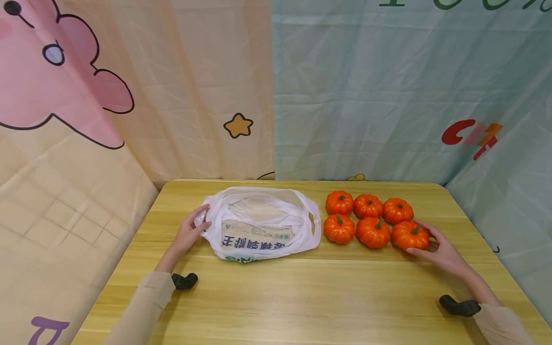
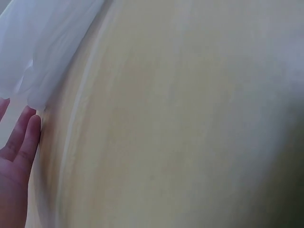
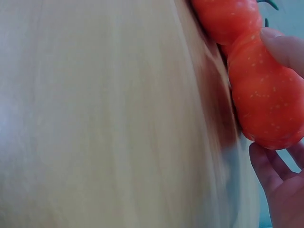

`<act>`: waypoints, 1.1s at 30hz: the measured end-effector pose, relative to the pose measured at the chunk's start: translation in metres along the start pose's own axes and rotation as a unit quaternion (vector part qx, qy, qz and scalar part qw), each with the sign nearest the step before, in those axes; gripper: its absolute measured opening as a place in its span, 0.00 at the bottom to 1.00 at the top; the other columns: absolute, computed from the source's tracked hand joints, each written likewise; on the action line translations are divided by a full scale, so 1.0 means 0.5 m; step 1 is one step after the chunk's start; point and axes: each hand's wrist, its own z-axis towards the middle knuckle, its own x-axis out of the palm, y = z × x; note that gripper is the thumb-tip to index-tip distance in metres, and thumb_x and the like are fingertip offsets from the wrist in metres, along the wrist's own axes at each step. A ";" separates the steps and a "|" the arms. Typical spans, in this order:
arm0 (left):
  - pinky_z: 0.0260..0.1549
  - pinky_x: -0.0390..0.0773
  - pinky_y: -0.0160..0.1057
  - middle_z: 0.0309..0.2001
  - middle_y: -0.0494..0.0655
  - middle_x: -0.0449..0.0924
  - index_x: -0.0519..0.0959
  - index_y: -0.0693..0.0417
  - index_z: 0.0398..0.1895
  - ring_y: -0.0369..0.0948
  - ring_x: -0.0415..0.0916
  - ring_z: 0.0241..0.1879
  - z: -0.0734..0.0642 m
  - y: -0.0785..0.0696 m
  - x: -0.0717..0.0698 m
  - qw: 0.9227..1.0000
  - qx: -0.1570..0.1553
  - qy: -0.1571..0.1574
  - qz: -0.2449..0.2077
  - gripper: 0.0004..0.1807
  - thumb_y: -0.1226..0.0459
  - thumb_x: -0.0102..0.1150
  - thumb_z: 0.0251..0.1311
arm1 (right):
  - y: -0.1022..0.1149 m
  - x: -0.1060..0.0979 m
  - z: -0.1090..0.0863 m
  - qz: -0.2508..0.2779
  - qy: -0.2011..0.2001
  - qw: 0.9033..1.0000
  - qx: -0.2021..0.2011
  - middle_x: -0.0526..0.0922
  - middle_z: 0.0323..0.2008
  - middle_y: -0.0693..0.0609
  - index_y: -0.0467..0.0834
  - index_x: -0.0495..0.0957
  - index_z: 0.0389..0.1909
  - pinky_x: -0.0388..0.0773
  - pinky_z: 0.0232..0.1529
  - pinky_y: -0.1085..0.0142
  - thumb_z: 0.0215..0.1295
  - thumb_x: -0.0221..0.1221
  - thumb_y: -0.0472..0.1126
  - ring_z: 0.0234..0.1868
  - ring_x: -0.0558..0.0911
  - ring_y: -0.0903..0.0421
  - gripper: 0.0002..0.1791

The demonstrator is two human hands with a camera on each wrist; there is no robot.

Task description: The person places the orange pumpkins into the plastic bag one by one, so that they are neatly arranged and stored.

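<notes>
A white plastic bag (image 1: pixel 302 239) lies on the table with its mouth spread. Within it shows a tan surface (image 1: pixel 258 235) with dark printed characters; what that is I cannot tell. At the bag's left end, my left hand (image 1: pixel 189 230) touches the plastic with thumb and fingers apart. The left wrist view shows its fingers (image 2: pixel 31 130) fairly straight against the bag's edge. My right hand (image 1: pixel 444 254) holds the small orange pumpkin (image 1: pixel 407 235) at the near right of a group, thumb on the near side and fingers on the far right. That pumpkin (image 3: pixel 266 95) touches its neighbour.
Several more orange pumpkins with green stems (image 1: pixel 373 232) stand in two rows right of the bag. The wooden table (image 1: pixel 276 302) ends at patterned curtains (image 1: pixel 345 120) behind and at both sides. Each wrist wears a black device (image 1: pixel 185 281).
</notes>
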 end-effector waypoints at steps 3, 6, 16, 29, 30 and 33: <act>0.47 0.68 0.14 0.71 0.64 0.59 0.60 0.62 0.70 0.50 0.60 0.66 -0.001 0.001 0.003 1.000 -0.004 -0.005 -0.007 0.33 0.69 0.58 0.62 | 0.003 -0.001 0.002 0.007 -0.018 1.000 -0.016 0.59 0.53 0.81 0.37 0.57 0.70 0.65 0.42 0.89 0.55 0.66 0.34 0.47 0.65 0.84 0.42; 0.46 0.68 0.14 0.71 0.63 0.57 0.59 0.61 0.71 0.51 0.61 0.65 -0.001 -0.001 0.006 1.000 -0.008 -0.008 0.002 0.35 0.68 0.60 0.61 | 0.007 -0.003 0.002 0.013 -0.031 0.999 -0.027 0.61 0.54 0.80 0.38 0.58 0.70 0.65 0.43 0.90 0.55 0.66 0.32 0.49 0.65 0.84 0.42; 0.49 0.62 0.12 0.72 0.61 0.56 0.59 0.57 0.72 0.55 0.59 0.68 0.002 -0.005 0.009 0.999 -0.018 -0.016 0.025 0.36 0.64 0.60 0.62 | 0.018 -0.013 0.000 0.002 -0.047 0.998 -0.029 0.63 0.62 0.73 0.51 0.58 0.72 0.62 0.44 0.91 0.55 0.67 0.33 0.53 0.60 0.85 0.44; 0.49 0.62 0.11 0.73 0.64 0.51 0.56 0.61 0.72 0.57 0.56 0.69 -0.007 -0.046 0.012 0.999 -0.038 -0.008 0.002 0.35 0.70 0.57 0.62 | 0.048 -0.016 0.007 0.001 -0.068 0.997 -0.040 0.63 0.67 0.68 0.54 0.58 0.72 0.59 0.44 0.89 0.54 0.67 0.32 0.55 0.59 0.84 0.45; 0.49 0.62 0.11 0.73 0.64 0.52 0.56 0.62 0.71 0.57 0.56 0.69 -0.010 -0.057 0.013 0.999 -0.040 -0.007 0.002 0.35 0.71 0.57 0.62 | 0.052 -0.016 0.008 0.000 -0.069 0.997 -0.038 0.63 0.67 0.67 0.54 0.58 0.72 0.59 0.44 0.90 0.54 0.67 0.33 0.55 0.58 0.84 0.45; 0.52 0.62 0.13 0.73 0.64 0.52 0.56 0.62 0.72 0.57 0.56 0.70 -0.016 -0.076 0.015 0.999 -0.046 -0.007 0.013 0.35 0.70 0.56 0.63 | 0.061 -0.016 0.010 -0.007 -0.073 0.997 -0.030 0.61 0.69 0.62 0.52 0.57 0.72 0.59 0.44 0.90 0.55 0.67 0.34 0.54 0.57 0.84 0.45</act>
